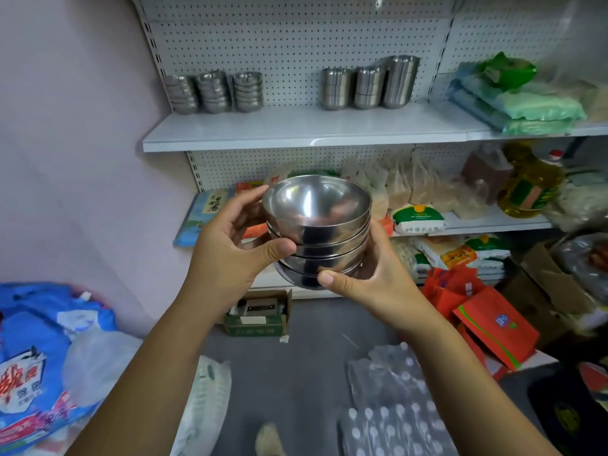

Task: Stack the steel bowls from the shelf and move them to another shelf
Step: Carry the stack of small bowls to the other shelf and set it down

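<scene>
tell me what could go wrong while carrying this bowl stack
The stack of bowls is held mid-air only by the left hand and right hand at its sides; the smooth steel could slip or the nested bowls shift. The cardboard box and plastic packs on the floor could trip a step toward the shelf.

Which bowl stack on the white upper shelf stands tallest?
The rightmost stack on the white shelf: its top rises clearly above its two neighbours and the three left stacks.

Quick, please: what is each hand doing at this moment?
Left hand: grips the stack of steel bowls from its left side.
Right hand: grips the same stack from its lower right.
</scene>
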Demonstrator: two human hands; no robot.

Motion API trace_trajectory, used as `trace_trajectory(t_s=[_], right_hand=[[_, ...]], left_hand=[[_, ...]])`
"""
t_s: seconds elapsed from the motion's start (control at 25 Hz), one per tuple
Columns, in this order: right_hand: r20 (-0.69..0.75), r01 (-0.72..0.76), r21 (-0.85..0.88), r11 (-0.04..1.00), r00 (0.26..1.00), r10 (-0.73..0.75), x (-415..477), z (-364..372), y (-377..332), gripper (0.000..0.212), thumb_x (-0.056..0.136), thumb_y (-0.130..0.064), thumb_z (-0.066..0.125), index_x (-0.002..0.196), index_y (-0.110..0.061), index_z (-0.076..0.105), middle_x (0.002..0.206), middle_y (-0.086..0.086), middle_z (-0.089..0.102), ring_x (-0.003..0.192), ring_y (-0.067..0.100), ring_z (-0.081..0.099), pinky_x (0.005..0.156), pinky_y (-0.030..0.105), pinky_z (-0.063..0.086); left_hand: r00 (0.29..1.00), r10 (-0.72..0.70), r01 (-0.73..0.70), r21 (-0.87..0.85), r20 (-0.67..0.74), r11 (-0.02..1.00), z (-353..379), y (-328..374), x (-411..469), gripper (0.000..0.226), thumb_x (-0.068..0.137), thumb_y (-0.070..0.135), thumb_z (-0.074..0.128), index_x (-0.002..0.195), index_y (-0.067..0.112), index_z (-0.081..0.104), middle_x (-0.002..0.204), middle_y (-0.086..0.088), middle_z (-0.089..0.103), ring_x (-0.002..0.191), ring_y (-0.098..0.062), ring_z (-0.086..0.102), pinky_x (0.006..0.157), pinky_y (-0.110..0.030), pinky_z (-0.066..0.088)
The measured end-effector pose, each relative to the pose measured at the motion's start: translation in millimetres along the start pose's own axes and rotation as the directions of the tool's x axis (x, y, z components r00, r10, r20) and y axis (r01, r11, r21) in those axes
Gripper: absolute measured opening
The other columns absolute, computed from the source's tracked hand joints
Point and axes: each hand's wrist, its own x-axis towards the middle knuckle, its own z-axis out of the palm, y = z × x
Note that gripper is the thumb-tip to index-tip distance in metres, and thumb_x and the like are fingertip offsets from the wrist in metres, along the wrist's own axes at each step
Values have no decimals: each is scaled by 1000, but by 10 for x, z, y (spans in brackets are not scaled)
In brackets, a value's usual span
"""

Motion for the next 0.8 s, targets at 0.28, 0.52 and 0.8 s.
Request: trace_trajectory(t_s=[0.28,0.52,0.8], right_hand=[[-92,-6,-21,1000,996,4,1402,-385,480,95,74,-20,94,152,-21,41,140,0,65,132,18,62,108,36,52],[-194,29,-53,998,980,-39,2901,-562,663,95,67,-34,95,147,-25,45,138,0,67,130,19,64,110,45,53],[-190,-24,-26,999,982,19,4035,-680,1211,98,67,-41,96,149,-33,44,139,0,66,130,19,64,110,52,51]], left_hand=[[997,-18,19,-19,81,1000,110,-601,1588,71,60,17,85,126,29,61,115,12,73,110,0,67,86,-15,54],[984,37,-37,-5,174,999,-21,-904,3234,72,60,20,87,126,30,61,117,16,73,114,-3,67,88,-14,53],[964,-27,18,39,264,999,-164,-1459,4373,79,70,28,86,142,24,54,135,9,66,126,-8,61,96,-26,55]])
